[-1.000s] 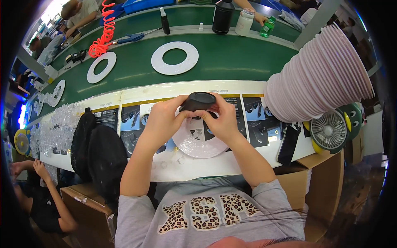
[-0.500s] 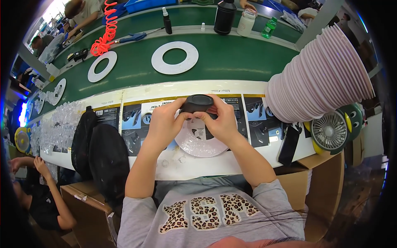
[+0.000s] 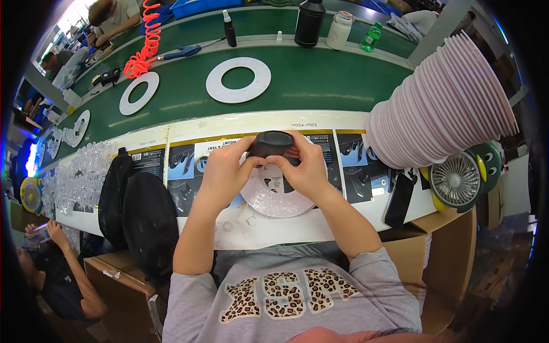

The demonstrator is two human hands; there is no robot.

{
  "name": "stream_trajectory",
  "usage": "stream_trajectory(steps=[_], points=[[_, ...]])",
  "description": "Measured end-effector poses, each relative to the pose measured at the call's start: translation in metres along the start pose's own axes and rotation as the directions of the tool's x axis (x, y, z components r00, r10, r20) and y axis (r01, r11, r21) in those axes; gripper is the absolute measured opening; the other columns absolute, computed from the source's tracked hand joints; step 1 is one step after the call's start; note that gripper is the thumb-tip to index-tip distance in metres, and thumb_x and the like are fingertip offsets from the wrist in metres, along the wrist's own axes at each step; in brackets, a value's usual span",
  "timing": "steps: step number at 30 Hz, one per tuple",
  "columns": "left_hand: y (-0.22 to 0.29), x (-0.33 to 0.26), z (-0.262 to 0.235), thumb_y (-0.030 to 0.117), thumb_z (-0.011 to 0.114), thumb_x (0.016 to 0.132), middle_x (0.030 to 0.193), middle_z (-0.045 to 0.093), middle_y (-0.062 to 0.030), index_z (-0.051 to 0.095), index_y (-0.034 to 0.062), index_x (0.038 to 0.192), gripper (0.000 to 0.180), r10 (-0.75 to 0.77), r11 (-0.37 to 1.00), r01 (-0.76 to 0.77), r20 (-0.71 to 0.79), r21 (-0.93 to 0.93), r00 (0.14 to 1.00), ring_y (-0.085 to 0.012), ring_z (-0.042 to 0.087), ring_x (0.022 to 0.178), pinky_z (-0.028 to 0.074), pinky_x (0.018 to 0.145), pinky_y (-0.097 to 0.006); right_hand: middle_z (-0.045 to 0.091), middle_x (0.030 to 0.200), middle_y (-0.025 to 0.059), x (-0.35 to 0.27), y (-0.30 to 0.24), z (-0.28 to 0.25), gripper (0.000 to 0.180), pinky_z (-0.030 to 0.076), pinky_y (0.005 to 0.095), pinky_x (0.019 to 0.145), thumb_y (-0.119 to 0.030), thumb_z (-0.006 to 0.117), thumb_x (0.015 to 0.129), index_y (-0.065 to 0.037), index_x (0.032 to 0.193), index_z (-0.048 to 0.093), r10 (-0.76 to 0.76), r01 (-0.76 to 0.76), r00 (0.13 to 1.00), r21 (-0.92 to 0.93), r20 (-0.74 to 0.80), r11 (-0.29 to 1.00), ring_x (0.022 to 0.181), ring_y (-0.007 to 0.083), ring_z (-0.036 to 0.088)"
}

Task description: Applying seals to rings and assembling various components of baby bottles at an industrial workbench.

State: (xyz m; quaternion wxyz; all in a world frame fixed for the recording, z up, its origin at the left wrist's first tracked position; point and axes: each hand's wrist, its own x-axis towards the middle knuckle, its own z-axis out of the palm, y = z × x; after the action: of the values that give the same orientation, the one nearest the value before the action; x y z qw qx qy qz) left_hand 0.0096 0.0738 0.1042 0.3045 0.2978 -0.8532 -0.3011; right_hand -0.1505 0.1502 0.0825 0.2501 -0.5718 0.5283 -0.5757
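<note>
A black rounded piece with an oval recess in its top [image 3: 270, 143] is held upright between my two hands. My left hand [image 3: 226, 168] wraps its left side, with the thumb pressed on the near face. On its right side my right hand [image 3: 309, 168] grips in the same way, and both thumbs nearly meet. Below the hands lies a flat white ring with a glittery surface [image 3: 279, 207], partly covered by my fingers. Printed dark sheets [image 3: 357, 171] lie under it on the white bench top. What the hidden fingertips touch behind the piece cannot be seen.
At right a tall stack of white rings [image 3: 437, 106] leans over a small fan [image 3: 456, 180] and a phone [image 3: 400, 200]. Left are black bags [image 3: 148, 220] and clear plastic parts [image 3: 80, 177]. More rings [image 3: 213, 80] lie on the green conveyor [image 3: 320, 86]. A co-worker [image 3: 66, 280] sits lower left.
The rings on the conveyor have shifted slightly left. The co-worker at lower left has moved their hands, now holding a clear item. A hand behind the white jar has gone. My grip looks the same.
</note>
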Motion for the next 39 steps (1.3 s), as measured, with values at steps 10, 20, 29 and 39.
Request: stream_trajectory(steps=[10, 20, 29, 39], points=[[0.006, -0.004, -0.013, 0.004, 0.07, 0.072, 0.078, 0.064, -0.0159, 0.061, 0.0013, 0.1, 0.03, 0.089, 0.99, -0.088, -0.006, 0.113, 0.996, -0.0305, 0.061, 0.064, 0.046, 0.058, -0.031, 0.063, 0.102, 0.0103, -0.005, 0.006, 0.012, 0.038, 0.051, 0.0292, 0.087, -0.005, 0.072, 0.079, 0.003, 0.111, 0.054, 0.04, -0.042, 0.999, 0.119, 0.015, 0.992, 0.096, 0.0157, 0.062], [0.003, -0.004, -0.012, 0.005, 0.071, 0.072, 0.075, 0.064, -0.0154, 0.063, 0.0021, 0.097, 0.027, 0.068, 0.992, -0.066, -0.017, 0.105, 0.998, -0.0295, 0.06, 0.061, 0.046, 0.056, -0.031, 0.067, 0.091, 0.0131, -0.005, 0.015, 0.02, 0.034, 0.053, 0.0312, 0.08, -0.006, 0.071, 0.077, 0.002, 0.106, 0.054, 0.013, -0.009, 0.999, 0.124, -0.033, 0.992, 0.088, 0.021, 0.068], [-0.002, -0.005, -0.009, 0.002, 0.07, 0.071, 0.078, 0.065, -0.0157, 0.063, 0.002, 0.098, 0.028, 0.057, 0.991, -0.053, -0.026, 0.126, 0.998, -0.0291, 0.062, 0.065, 0.047, 0.057, -0.03, 0.068, 0.09, 0.0129, -0.005, 0.013, 0.02, 0.031, 0.054, 0.031, 0.079, -0.004, 0.07, 0.078, 0.002, 0.104, 0.054, 0.017, -0.012, 0.999, 0.118, -0.035, 0.993, 0.087, 0.021, 0.068], [-0.002, -0.005, -0.012, 0.003, 0.07, 0.072, 0.078, 0.065, -0.016, 0.062, 0.0019, 0.098, 0.028, 0.039, 0.994, -0.039, -0.003, 0.102, 0.999, -0.0315, 0.063, 0.068, 0.048, 0.059, -0.031, 0.066, 0.094, 0.0113, -0.005, 0.011, 0.019, 0.032, 0.052, 0.0291, 0.082, -0.002, 0.07, 0.078, 0.003, 0.106, 0.054, 0.047, -0.045, 0.999, 0.149, -0.006, 0.988, 0.089, 0.017, 0.065]])
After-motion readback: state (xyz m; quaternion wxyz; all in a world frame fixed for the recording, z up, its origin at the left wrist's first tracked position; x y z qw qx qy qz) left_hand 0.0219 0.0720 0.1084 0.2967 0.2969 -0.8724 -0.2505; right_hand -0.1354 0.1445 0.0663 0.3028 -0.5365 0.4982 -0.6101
